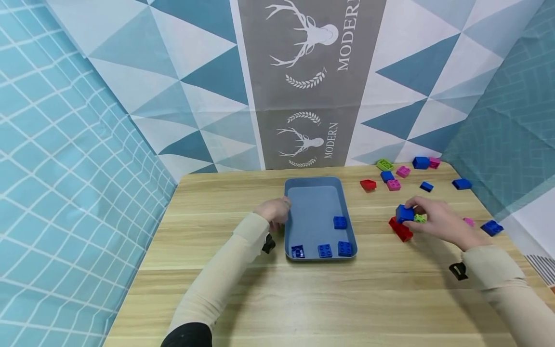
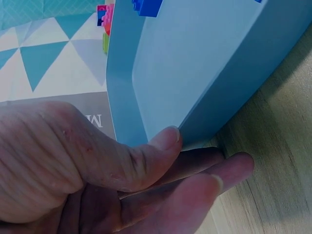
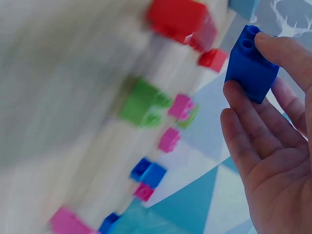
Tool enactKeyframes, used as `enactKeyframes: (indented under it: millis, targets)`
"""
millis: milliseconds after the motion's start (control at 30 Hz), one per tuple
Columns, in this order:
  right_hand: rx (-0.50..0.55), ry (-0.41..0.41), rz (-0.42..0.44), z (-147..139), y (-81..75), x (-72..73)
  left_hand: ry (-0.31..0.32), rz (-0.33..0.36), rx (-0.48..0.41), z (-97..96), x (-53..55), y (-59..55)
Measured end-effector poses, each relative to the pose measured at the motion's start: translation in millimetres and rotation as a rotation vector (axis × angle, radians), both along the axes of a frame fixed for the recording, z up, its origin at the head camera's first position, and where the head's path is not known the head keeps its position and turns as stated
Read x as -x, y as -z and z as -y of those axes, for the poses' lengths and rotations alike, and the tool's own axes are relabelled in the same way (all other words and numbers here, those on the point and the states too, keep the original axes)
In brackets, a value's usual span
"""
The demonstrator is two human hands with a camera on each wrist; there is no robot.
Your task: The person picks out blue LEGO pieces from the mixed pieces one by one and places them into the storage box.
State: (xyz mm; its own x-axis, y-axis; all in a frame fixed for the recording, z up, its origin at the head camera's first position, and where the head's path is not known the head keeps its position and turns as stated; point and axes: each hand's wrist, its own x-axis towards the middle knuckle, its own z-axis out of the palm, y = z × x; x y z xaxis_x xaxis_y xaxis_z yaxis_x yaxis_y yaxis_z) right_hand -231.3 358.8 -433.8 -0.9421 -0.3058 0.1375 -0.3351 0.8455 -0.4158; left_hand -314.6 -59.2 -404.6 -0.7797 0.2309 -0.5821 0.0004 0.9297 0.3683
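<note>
My right hand (image 1: 440,221) pinches a blue block (image 1: 404,213) between thumb and fingers, just above a red block (image 1: 400,229). In the right wrist view the studs of the blue block (image 3: 252,63) show near my thumb. My left hand (image 1: 275,212) is at the left side of a blue-grey tray (image 1: 314,181). The left wrist view shows my left thumb (image 2: 163,141) at the rim of the tray (image 2: 234,83), with the other fingers loosely extended beside its outer wall. Several blue blocks (image 1: 340,222) lie apart inside the tray, one showing its hollow underside.
Toward the back right lie loose blocks: green (image 1: 385,165), pink (image 1: 393,185), blue (image 1: 420,163) and red (image 1: 368,185). A light green block (image 1: 419,218) sits behind my right fingers. Another blue block (image 1: 492,228) is near the right table edge. Patterned cloth (image 1: 208,86) hangs behind the wooden table (image 1: 312,299).
</note>
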Motion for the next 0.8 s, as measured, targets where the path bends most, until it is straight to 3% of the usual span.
enactKeyframes:
  millis: [267,533,800]
  targets:
    - [0.036,-0.067,0.023,46,-9.6,19.1,0.019,-0.002,0.009,0.6,1.5,2.1]
    - [0.076,-0.145,0.048,79,-2.0,29.8,0.086,0.003,-0.002,-2.9,3.3,3.3]
    - [0.106,-0.255,0.041,122,2.6,55.7,0.054,0.004,0.009,3.6,2.7,3.1]
